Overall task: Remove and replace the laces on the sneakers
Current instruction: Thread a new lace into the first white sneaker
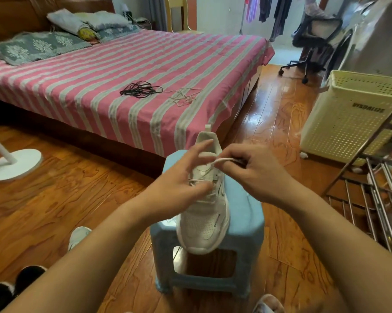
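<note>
A: Why is the white sneaker [204, 213] up on the blue stool [247, 222]?

B: It brings the eyelets within reach. The left hand [179, 190] steadies the tongue, fingers spread; the right hand [256, 175] pinches the white lace [222, 160], drawing it sideways.

A: Any room?

B: The toe overhangs the stool's near edge; open floor [77, 188] lies all round. Spare laces [141, 89] lie on the bed [100, 71].
</note>
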